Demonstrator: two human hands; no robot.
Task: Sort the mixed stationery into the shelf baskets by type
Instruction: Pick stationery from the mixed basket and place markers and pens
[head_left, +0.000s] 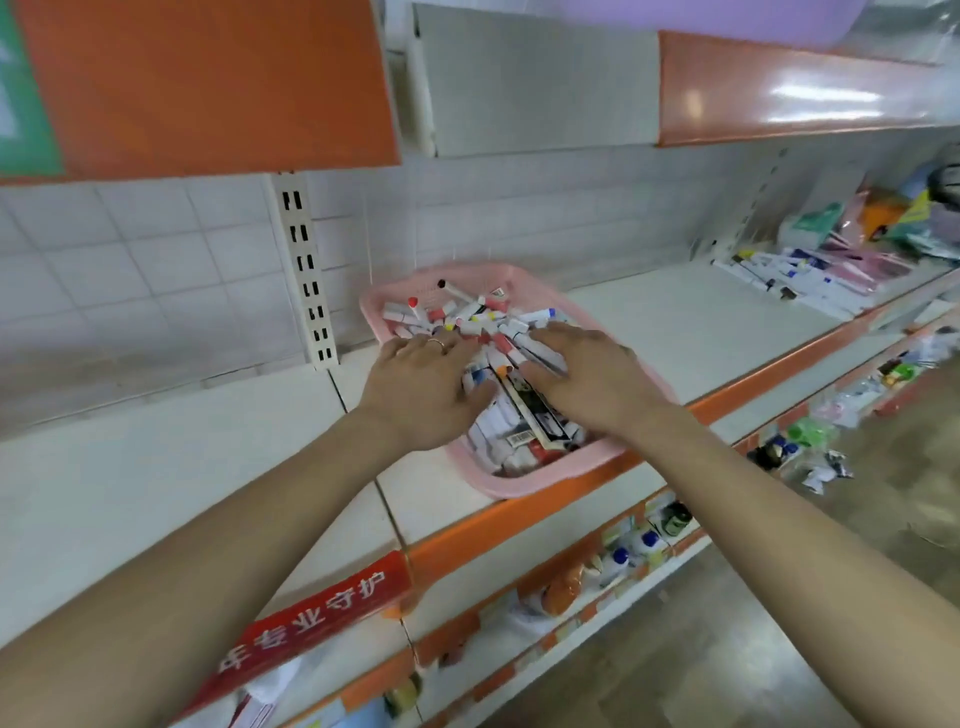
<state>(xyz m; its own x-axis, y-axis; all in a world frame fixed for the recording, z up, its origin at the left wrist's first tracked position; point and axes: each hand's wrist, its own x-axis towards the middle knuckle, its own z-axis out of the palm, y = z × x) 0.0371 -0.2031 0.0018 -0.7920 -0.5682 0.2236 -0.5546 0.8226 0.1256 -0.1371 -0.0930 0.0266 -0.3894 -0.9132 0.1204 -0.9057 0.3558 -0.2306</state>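
my left hand (422, 387) and right hand (589, 376) lie flat, gripping nothing, on the markers (467, 312) heaped in the pink basket (511, 488) on the shelf (685, 322); they look light, hard and slippery, best pinched singly at mid-barrel.

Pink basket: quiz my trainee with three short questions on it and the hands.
1. True or false: the left hand and right hand both reach onto the markers in the basket.
2. The basket sits on: A) the floor, B) the shelf, at its front edge, C) a cart.
3. Which hand wears a ring?
Key: 1 true; 2 B; 3 left.
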